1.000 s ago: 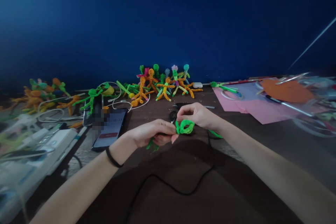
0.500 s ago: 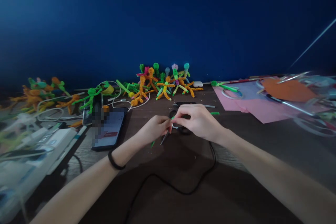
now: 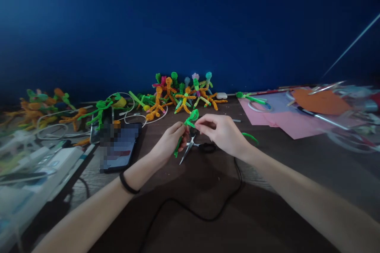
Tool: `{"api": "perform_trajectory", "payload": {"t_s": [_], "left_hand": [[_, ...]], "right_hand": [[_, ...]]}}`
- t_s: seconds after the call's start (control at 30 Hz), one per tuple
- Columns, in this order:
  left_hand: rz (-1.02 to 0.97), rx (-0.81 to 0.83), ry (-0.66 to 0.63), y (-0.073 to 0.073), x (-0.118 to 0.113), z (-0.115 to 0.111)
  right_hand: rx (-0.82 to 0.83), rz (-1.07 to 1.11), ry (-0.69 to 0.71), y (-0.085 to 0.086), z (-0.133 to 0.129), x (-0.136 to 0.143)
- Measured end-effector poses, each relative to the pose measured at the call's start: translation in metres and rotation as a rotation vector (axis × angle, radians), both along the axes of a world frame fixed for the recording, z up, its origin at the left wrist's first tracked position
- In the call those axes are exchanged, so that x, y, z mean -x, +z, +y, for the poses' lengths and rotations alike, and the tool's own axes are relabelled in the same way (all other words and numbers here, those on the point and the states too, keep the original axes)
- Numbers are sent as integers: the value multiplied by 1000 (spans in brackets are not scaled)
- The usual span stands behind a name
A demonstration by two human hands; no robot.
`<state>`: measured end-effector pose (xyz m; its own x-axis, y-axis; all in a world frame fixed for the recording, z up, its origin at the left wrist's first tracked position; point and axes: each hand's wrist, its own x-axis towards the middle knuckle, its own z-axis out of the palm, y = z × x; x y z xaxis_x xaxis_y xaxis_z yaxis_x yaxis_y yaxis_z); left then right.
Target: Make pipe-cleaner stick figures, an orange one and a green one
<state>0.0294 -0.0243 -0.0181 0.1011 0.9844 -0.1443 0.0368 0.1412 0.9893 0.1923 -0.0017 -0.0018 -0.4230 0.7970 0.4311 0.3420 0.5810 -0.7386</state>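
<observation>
A bright green pipe cleaner, bent into a loop at its top, stands up from my left hand. The fingers of that hand are closed around it, and a green end hangs below them. My right hand pinches the pipe cleaner beside the loop with thumb and forefinger. Out past the right wrist, a curved green strand shows; whether it joins the held piece is hidden. Scissors with black handles lie on the table beneath both hands, their blades pointing toward me.
Several pipe-cleaner figures stand along the wall, with more piled at left. A phone lies left of my hands, near a white power strip. Pink paper lies at right. A black cable crosses the table in front.
The green pipe cleaner's loop now rises above my left hand, where only a little green showed before. The curved strand by my right wrist has shifted and bent downward.
</observation>
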Motion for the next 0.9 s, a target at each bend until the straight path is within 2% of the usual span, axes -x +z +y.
{"api": "perform_trajectory", "payload": {"t_s": [0.23,0.43,0.53,0.67,0.8,0.9], "left_hand": [[-335,133,-96,6,4,1],[-351,150,-130,5,6,2],[-197,87,-87,4,3,1],[142,-52,-38,3,1,0],[614,-326,-140,4,2,-3],[771,-434,-256,7,3,-8]], "right_hand": [[103,-17,21,-7,6,0],[156,-8,23,-6,9,0],[129,-26,34,-4,8,0],[84,-37,62,-2,4,0],[-37,-98,-9,2,1,-1],[-44,-127,-67,4,4,-4]]}}
